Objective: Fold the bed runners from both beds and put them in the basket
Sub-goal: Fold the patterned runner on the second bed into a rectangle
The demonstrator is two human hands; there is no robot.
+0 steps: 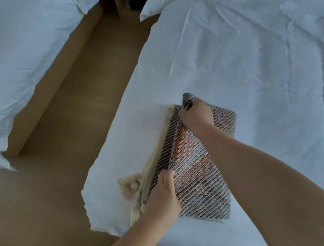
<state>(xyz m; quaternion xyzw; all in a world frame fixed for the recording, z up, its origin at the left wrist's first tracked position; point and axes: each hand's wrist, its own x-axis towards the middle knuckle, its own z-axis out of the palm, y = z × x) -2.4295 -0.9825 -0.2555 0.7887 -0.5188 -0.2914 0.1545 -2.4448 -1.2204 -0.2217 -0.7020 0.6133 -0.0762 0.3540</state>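
Right hand [196, 115] is closed on the far corner of the runner's [198, 169] top layer, pinched at the left edge. Left hand [164, 194] is clamped on the near corner of that same edge, fingers curled over the fabric.

The runner is lying folded into a compact rectangle near the left side of the right bed [269, 65], on the white duvet. Woven diagonal pattern is seen, dark and pale with an orange patch mid-panel; a cream fringe [144, 183] is trailing out at the left.

Risks, as judged: layers could be skewed if the corners are pulled unevenly; the fringe could be trapped or dragged loose. No basket is in view.
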